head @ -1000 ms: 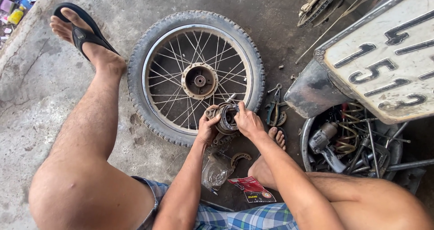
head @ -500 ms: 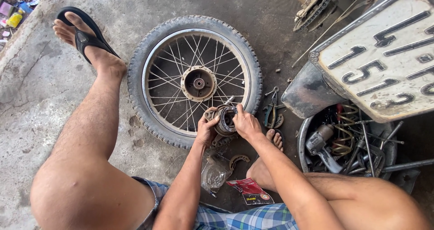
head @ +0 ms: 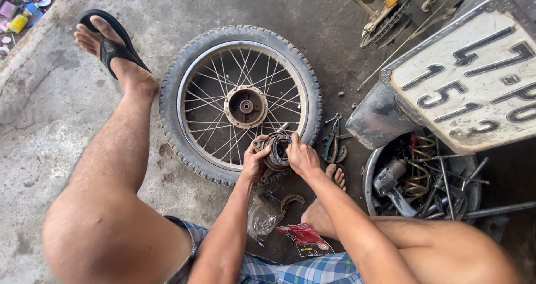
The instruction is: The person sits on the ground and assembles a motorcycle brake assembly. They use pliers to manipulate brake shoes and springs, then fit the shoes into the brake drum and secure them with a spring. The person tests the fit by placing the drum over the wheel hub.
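- Left hand (head: pixel 254 164) is curled round the left side of a round brake plate (head: pixel 276 151), fingers closed on its rim.
- Right hand (head: pixel 301 156) clasps the plate's right side, fingers bent over its top.
- The plate is held just above the near edge of a spoked wheel (head: pixel 240 102) lying flat on the concrete.
- Pliers (head: pixel 333 139) lie just right of the hands.
- A brake shoe (head: pixel 292 201) and a red packet (head: pixel 306 238) lie nearer, between the legs.
- A bowl (head: pixel 369 178) of tools sits at right.
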